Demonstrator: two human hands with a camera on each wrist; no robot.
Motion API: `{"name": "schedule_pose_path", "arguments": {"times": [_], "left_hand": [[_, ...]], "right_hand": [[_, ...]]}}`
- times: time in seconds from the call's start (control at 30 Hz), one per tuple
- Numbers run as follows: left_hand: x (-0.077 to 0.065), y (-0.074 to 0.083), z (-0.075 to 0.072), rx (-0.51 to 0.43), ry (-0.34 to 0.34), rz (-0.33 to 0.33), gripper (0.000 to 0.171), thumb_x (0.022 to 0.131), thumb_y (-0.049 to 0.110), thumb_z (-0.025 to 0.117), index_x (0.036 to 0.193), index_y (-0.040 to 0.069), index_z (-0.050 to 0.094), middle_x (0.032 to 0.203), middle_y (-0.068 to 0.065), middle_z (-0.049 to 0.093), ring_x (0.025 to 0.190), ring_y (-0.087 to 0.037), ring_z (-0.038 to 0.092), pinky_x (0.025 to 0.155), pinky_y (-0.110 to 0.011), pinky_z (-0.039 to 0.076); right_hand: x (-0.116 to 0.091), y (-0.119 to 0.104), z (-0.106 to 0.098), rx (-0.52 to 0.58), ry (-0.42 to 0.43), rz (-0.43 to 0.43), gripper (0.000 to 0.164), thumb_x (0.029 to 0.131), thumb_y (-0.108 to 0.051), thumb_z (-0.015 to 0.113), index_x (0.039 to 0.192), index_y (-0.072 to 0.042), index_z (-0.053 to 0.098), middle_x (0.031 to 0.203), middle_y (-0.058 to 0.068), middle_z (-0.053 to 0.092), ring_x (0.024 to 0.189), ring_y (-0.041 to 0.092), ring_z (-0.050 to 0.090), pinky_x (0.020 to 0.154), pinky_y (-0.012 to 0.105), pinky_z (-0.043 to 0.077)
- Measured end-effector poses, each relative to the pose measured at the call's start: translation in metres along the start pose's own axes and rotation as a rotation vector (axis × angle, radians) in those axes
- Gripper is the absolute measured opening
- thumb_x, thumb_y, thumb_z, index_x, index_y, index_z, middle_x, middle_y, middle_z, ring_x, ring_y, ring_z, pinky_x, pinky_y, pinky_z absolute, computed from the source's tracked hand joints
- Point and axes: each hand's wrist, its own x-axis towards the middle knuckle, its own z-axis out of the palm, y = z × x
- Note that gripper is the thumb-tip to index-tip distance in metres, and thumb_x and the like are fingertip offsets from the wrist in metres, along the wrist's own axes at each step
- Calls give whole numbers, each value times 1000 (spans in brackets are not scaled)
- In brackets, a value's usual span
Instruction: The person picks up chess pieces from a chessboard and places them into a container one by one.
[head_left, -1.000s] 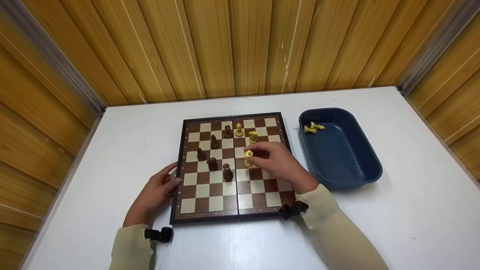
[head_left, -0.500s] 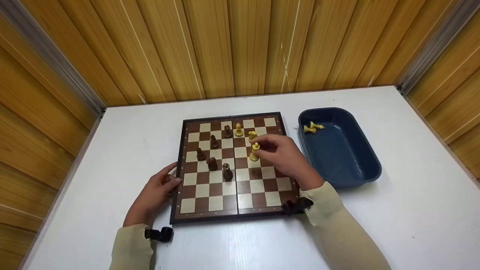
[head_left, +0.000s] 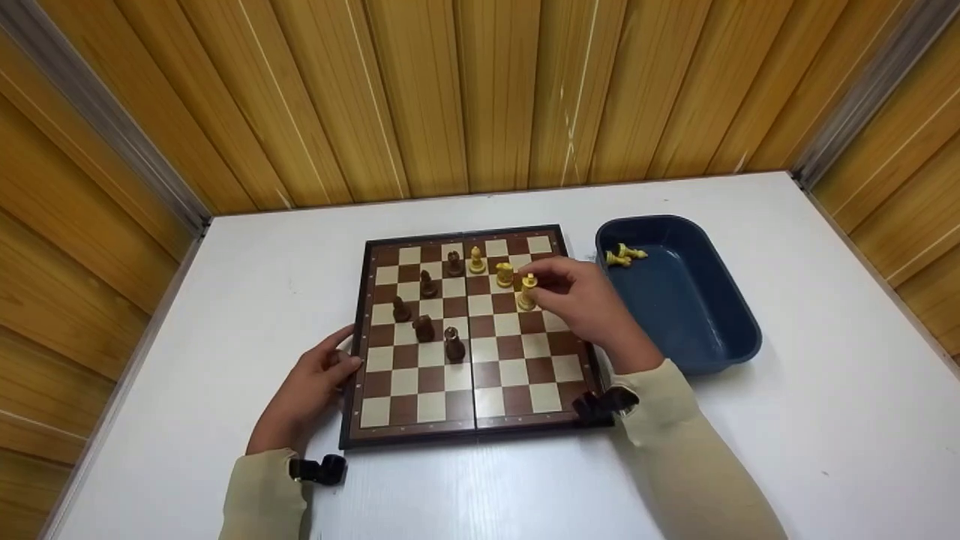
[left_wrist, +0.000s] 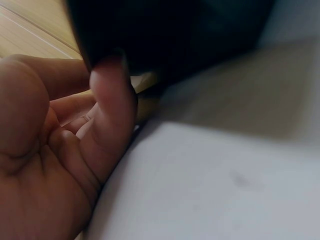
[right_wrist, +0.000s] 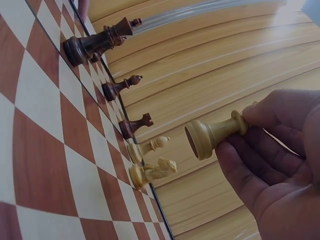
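Note:
My right hand (head_left: 589, 307) pinches a pale yellow chess king (head_left: 528, 294) near its top between thumb and fingers. In the right wrist view, the king (right_wrist: 212, 135) is tilted, its base lifted off the chessboard (right_wrist: 40, 170). A yellow knight (head_left: 504, 274) and a yellow bishop (head_left: 476, 259) stand on the board just left of that hand. Dark pieces stand on the left half, among them a king (head_left: 454, 345), a knight (head_left: 424, 328) and a rook (head_left: 454, 262). My left hand (head_left: 311, 386) rests against the board's left edge, thumb and index finger touching it.
A blue bin (head_left: 675, 300) stands right of the board, with a few yellow pieces (head_left: 625, 256) lying in its far left corner. The white table (head_left: 840, 375) ends at wood-patterned walls (head_left: 495, 97) behind and on both sides.
My right hand has carried the yellow king toward the right and the far side of the board, beside the yellow knight. My left hand has stayed at the board's edge.

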Motion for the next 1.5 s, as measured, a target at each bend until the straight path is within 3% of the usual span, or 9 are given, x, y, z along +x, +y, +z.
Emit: {"name": "schedule_pose_path", "arguments": {"times": [0.23, 1.0, 1.27, 1.5], "left_hand": [[0, -1, 0, -17, 3, -3, 58, 98, 17, 57, 151, 19, 33, 90, -9, 59, 69, -15, 57, 60, -29, 53], [0, 1, 0, 14, 19, 13, 57, 97, 16, 58, 150, 16, 36, 86, -6, 57, 69, -13, 52, 61, -25, 46], [0, 0, 0, 8, 18, 11, 57, 97, 17, 58, 150, 16, 36, 87, -7, 58, 69, -14, 53, 62, -26, 48], [0, 1, 0, 16, 11, 14, 58, 98, 18, 57, 151, 17, 34, 88, -8, 59, 70, -14, 54, 63, -27, 49]], "right_hand": [[0, 1, -9, -35, 45, -4, 27, 88, -5, 65, 114, -9, 71, 107, 11, 70, 86, 13, 63, 72, 21, 52], [0, 6, -40, 41, 184, 42, 29, 88, -1, 64, 116, -2, 68, 111, 16, 67, 92, 8, 64, 78, 16, 53], [0, 10, -48, -19, 239, 57, 29, 90, -5, 64, 118, -4, 68, 112, 13, 67, 93, 5, 63, 79, 12, 51], [-2, 10, -56, 2, 283, 70, 28, 90, -8, 66, 118, -4, 68, 113, 15, 67, 92, 4, 62, 76, 12, 51]]}}
